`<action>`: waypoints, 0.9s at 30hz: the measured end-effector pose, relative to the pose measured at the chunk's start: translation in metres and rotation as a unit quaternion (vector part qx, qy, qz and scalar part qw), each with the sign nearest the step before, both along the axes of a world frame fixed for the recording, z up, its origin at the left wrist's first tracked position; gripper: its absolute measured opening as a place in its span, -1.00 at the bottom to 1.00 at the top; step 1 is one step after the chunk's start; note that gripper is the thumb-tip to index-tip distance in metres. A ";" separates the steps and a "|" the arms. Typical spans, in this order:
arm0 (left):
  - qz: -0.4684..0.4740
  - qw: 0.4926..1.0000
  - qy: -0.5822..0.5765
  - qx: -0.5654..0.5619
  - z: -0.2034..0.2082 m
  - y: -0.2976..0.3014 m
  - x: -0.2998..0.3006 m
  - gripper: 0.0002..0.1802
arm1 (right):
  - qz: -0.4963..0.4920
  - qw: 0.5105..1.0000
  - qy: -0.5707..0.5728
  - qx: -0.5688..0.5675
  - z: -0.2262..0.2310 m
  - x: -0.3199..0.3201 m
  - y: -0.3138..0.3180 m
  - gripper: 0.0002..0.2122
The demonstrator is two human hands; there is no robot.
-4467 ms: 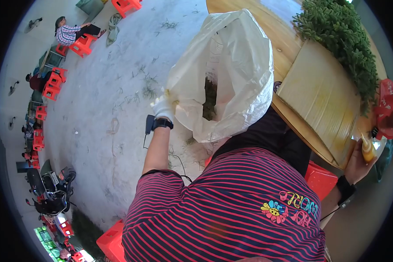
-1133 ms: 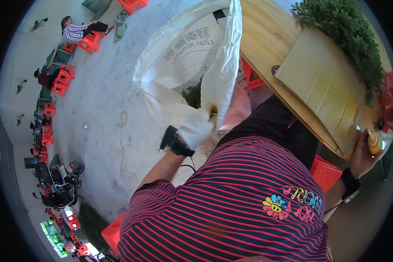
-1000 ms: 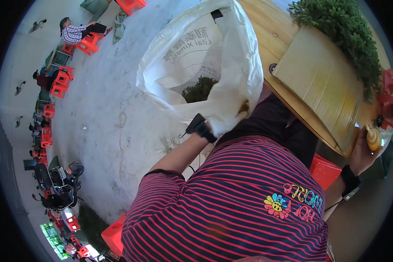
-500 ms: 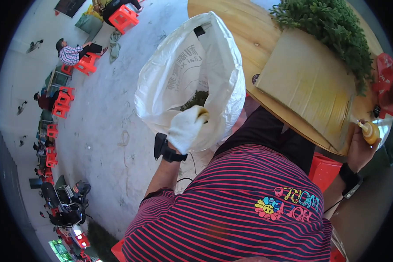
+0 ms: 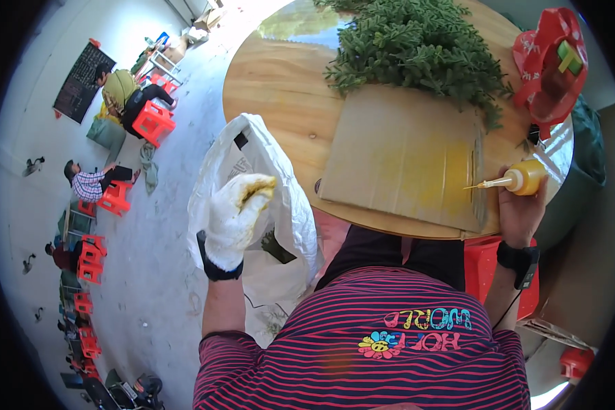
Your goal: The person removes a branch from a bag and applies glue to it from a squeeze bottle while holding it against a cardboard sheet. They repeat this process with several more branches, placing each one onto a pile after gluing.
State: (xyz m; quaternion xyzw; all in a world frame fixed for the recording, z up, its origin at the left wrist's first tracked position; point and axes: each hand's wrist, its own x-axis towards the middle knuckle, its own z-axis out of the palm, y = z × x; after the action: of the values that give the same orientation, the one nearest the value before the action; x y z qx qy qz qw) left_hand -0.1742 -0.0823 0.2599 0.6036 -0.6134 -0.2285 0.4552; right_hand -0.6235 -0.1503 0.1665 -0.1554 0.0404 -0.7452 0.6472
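Note:
My left hand (image 5: 234,215), in a white knit glove stained yellow-brown at the fingers, is raised over the white woven sack (image 5: 290,205). Its fingers are curled together, and nothing sticks out of them. Dark green bits (image 5: 275,247) show inside the sack, partly behind the glove. At the table's right edge my bare right hand (image 5: 521,212) grips a squeeze bottle (image 5: 526,179) of yellow liquid. The bottle lies nearly level, its thin nozzle pointing left over the cardboard sheet (image 5: 396,150). Yellow stains spread across the cardboard's right part.
Green artificial fir sprigs (image 5: 417,55) are heaped behind the cardboard on the round wooden table (image 5: 273,89). A red plastic bag (image 5: 550,75) sits at the table's right side. Red stools (image 5: 154,123) and seated people line the left wall; another red stool (image 5: 499,273) stands below the table.
The view has turned toward the table. My left hand has lifted up and out from the sack's opening. The bottle's nozzle now reaches over the cardboard's right edge.

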 end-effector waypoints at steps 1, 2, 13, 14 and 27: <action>-0.066 0.995 -0.066 -0.029 0.009 -0.018 -0.012 -0.81 | -0.007 1.000 -0.005 -0.002 0.001 0.002 0.001 -0.63; -0.098 0.989 -0.095 -0.055 0.013 -0.035 -0.021 -0.82 | -0.006 1.000 -0.005 -0.003 0.001 0.004 0.002 -0.64; -0.008 0.922 -0.365 -0.126 -0.010 -0.206 -0.097 -0.73 | -0.045 0.997 -0.029 0.054 0.005 0.012 0.006 -0.64; -0.010 0.921 -0.369 -0.127 -0.011 -0.212 -0.099 -0.73 | -0.042 0.997 -0.030 0.053 0.004 0.012 0.006 -0.64; 0.031 0.916 -0.390 -0.088 -0.013 -0.225 -0.070 -0.78 | -0.030 0.994 -0.060 0.084 0.001 0.011 0.004 -0.58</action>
State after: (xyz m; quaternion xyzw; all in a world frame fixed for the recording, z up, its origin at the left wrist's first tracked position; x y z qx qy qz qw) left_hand -0.2441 -0.3073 0.2474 0.6207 -0.7411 0.0943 0.2379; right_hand -0.6121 -0.1462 0.1672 -0.0546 0.0688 -0.7662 0.6366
